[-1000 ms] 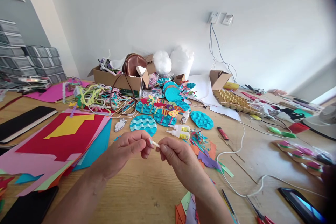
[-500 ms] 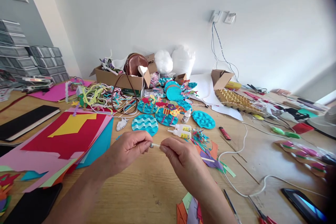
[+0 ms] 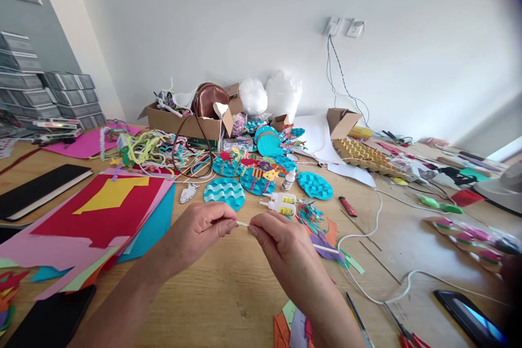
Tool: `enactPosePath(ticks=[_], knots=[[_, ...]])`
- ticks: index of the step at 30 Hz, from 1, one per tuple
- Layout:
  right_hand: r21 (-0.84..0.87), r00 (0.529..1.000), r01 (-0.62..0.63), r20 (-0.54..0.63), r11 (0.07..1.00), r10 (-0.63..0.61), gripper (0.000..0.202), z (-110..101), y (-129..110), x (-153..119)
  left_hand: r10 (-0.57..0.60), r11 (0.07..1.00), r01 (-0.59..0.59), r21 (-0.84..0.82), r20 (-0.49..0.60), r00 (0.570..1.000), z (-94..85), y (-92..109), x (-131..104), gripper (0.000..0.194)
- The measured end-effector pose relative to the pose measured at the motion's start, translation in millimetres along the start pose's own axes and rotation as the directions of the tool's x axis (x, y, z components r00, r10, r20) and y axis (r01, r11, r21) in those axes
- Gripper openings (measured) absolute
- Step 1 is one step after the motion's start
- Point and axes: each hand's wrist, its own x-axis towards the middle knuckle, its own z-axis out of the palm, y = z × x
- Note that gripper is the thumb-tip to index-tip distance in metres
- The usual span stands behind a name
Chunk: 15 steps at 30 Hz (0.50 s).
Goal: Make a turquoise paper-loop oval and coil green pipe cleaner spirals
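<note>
Between my two hands runs a thin white stick [image 3: 243,223], held level above the table. My left hand [image 3: 206,231] is closed, pinching the stick's left end between thumb and fingers, so that end is hidden. My right hand [image 3: 281,239] is closed around it further along, and the far end pokes out to the right past the hand. Just beyond my hands lie a blue disc with wavy pale strips [image 3: 224,191] and two glue bottles [image 3: 281,207].
Coloured paper sheets [image 3: 134,206] are stacked at left, near a black notebook [image 3: 43,190]. Paper scraps [image 3: 296,326] and red-handled scissors [image 3: 411,339] lie in front at right. A white cable [image 3: 377,228] loops across the table. A box [image 3: 179,122] stands behind.
My left fingertips now cover the greyish bit that showed on the stick's left end. My right hand has stayed nearly in place.
</note>
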Motion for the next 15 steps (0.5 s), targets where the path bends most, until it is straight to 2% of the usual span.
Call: enactPosePath(ticks=[4,8,15], knots=[[0.011,1.000,0.002,0.020,1.000,-0.002,0.020,-0.4,2.4,-1.1,0.024,0.999,-0.026,0.023,0.063,0.998,-4.0,2.9,-1.1,0.020],[0.053,1.000,0.011,0.023,0.999,-0.012,0.020,0.2,4.2,-0.5,0.049,0.999,-0.048,-0.022,0.057,0.997,-5.1,2.5,-1.5,0.022],[0.253,0.998,0.056,0.001,0.966,-0.058,0.017,0.6,5.7,0.9,-0.038,0.937,0.044,-0.346,0.025,0.999,5.4,-6.8,1.2,0.017]])
